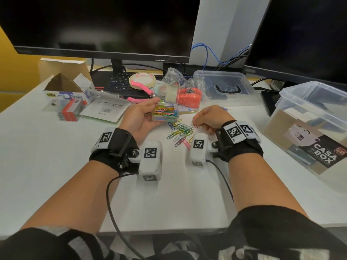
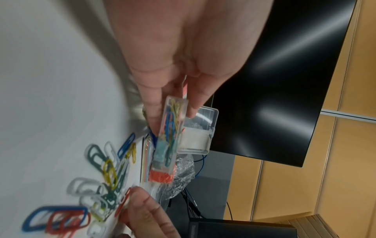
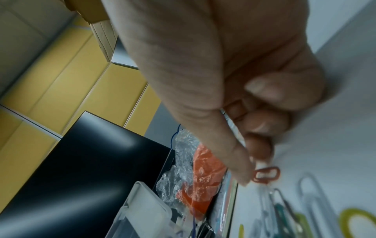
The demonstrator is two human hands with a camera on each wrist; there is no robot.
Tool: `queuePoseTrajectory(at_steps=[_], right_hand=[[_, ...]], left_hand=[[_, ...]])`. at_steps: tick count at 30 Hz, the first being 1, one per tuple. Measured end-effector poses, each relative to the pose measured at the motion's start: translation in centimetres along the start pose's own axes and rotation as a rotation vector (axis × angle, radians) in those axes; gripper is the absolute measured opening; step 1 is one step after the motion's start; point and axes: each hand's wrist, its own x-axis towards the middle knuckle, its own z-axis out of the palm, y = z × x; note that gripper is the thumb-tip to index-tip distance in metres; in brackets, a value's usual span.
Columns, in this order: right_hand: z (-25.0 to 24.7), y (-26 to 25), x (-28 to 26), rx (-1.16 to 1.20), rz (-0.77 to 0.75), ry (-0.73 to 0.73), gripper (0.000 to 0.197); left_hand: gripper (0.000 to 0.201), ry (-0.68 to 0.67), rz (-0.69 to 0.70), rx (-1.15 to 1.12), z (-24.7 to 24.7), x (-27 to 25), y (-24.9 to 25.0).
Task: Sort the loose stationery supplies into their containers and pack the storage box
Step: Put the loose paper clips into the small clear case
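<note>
My left hand (image 1: 139,117) holds a small clear plastic case (image 1: 165,111) with its lid up, half full of coloured paper clips; the case (image 2: 171,132) shows between thumb and fingers in the left wrist view. Loose coloured paper clips (image 1: 181,133) lie in a pile on the white desk (image 1: 56,166) just right of that hand. My right hand (image 1: 210,117) hovers over the pile and pinches a red paper clip (image 1: 195,126), which hangs from thumb and forefinger in the right wrist view (image 3: 265,174). The clear storage box (image 1: 308,126) labelled CASA BOX stands open at the right.
Behind the case lie an orange bundle in plastic (image 1: 189,97), a tape roll (image 1: 141,80), pink scissors (image 1: 142,88) and a keyboard (image 1: 120,81). The storage box lid (image 1: 225,84) lies at the back. A cardboard box (image 1: 63,85) and staple packs (image 1: 70,110) sit left. Two monitors (image 1: 101,25) stand behind.
</note>
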Motion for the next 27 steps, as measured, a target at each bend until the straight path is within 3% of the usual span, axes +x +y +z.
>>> queuePoseTrajectory(at_steps=[11,15,20,24,27], right_hand=[[0.5,0.1,0.6,-0.237,-0.111,-0.066,0.009],[0.3,0.9,0.8,-0.072,-0.170,-0.048,0.020],[1.1,-0.1,0.8,0.358,-0.392,0.174,0.018],[2.3,-1.4,0.5,0.295,-0.564,0.137,0.003],[2.6,-1.3,0.7,0.283,-0.565,0.185,0.005]], left_hand=[[0.035,-0.017,-0.009,0.064,-0.1,0.5,-0.5],[0.035,-0.029,-0.013,0.069,-0.2,0.7,-0.5],[0.035,-0.081,-0.027,0.081,0.1,0.5,-0.6],[0.033,-0.130,-0.051,0.102,0.2,0.4,-0.7],[0.034,-0.128,-0.059,0.083,0.1,0.3,-0.6]])
